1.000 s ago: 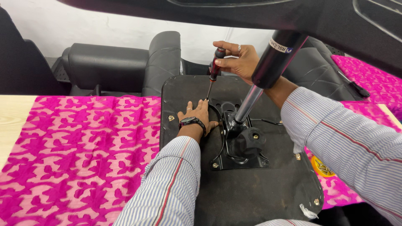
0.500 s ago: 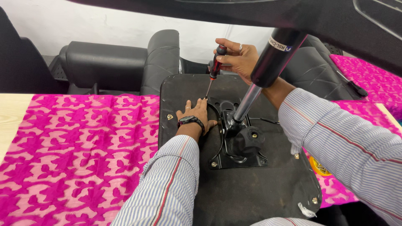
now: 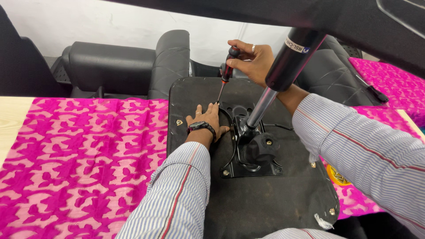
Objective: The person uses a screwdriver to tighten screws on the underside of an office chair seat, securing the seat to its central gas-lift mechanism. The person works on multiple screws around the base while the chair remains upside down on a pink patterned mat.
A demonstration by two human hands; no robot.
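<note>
Little has moved: my right hand (image 3: 250,59) still pinches the screwdriver (image 3: 225,77), tip at the bracket's (image 3: 248,146) far-left corner; left hand (image 3: 209,121) flat, fingers spread, on seat base (image 3: 274,203).

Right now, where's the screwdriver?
Head view, centre top: the screwdriver is gripped in the right hand, tip down beside the left hand on the black seat base.
</note>
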